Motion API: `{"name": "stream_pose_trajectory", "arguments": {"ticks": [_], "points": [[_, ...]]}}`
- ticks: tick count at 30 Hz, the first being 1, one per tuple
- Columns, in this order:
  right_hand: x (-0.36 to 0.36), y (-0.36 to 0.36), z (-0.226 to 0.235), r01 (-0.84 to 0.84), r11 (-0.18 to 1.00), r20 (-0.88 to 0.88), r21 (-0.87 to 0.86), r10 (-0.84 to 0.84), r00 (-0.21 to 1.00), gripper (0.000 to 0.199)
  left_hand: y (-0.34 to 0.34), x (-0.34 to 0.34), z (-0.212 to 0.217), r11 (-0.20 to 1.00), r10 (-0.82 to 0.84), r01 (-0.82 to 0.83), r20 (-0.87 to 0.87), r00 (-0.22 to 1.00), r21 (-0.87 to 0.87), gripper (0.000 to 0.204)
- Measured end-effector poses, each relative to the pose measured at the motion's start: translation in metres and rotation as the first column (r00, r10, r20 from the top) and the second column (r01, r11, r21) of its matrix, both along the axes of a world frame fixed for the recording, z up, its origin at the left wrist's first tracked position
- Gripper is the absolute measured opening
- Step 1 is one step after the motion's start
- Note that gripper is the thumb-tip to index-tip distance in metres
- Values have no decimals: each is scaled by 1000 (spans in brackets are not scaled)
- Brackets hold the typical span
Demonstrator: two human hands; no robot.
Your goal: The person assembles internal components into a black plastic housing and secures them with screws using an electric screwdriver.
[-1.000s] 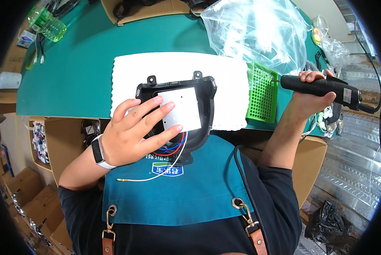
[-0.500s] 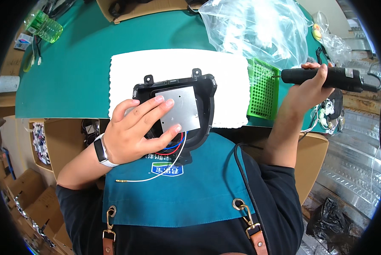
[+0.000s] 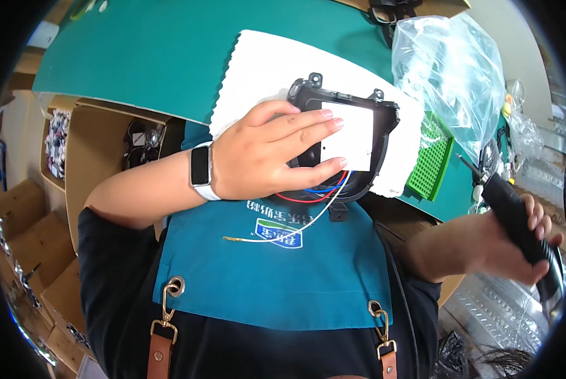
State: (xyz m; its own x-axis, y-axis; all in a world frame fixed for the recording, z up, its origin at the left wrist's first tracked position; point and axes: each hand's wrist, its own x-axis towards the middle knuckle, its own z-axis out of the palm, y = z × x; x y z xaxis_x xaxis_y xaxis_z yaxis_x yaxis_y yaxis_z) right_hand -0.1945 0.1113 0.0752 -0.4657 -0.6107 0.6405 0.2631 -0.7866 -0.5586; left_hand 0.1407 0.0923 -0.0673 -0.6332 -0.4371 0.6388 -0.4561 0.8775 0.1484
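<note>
Here we go: our left hand (image 3: pixel 267 155) lies flat across the black plastic housing (image 3: pixel 346 148), fingers spread over its white rectangular plate (image 3: pixel 352 136), thumb tucked under the near rim, pressing it down rather than pinching it. The housing sits on the white foam sheet (image 3: pixel 264 69) at the near edge of the green mat (image 3: pixel 150 57), overhanging toward our teal apron (image 3: pixel 270 265). Red, blue and white wires (image 3: pixel 308 202) trail out from under it, the white one running across the apron.

Now the change. Half a second ago our right hand (image 3: pixel 517 243) was up beside the green grid tray (image 3: pixel 431 158), with the black electric screwdriver (image 3: pixel 517 221) held nearly level over it. Now that hand has dropped low and to the right, off the mat's edge, fist wrapped tight round the screwdriver's body, its tip (image 3: pixel 469 164) angled up toward the tray but apart from it. The left hand has kept its place on the housing. The clear plastic bag (image 3: pixel 447 63) lies beyond the tray, and cardboard boxes (image 3: pixel 100 151) sit below the table at left.
</note>
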Motion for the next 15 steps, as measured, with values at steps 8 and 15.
{"name": "stream_pose_trajectory", "arguments": {"ticks": [8, 15], "points": [[133, -3, -34, -393, 919, -133, 32, 393, 910, 54, -2, -4, -12, 997, -16, 4, -148, 989, -80, 28], [152, -12, -48, -382, 917, -217, 112, 398, 891, 60, -1, -10, -18, 999, 24, -29, -268, 963, -17, 20]]}}
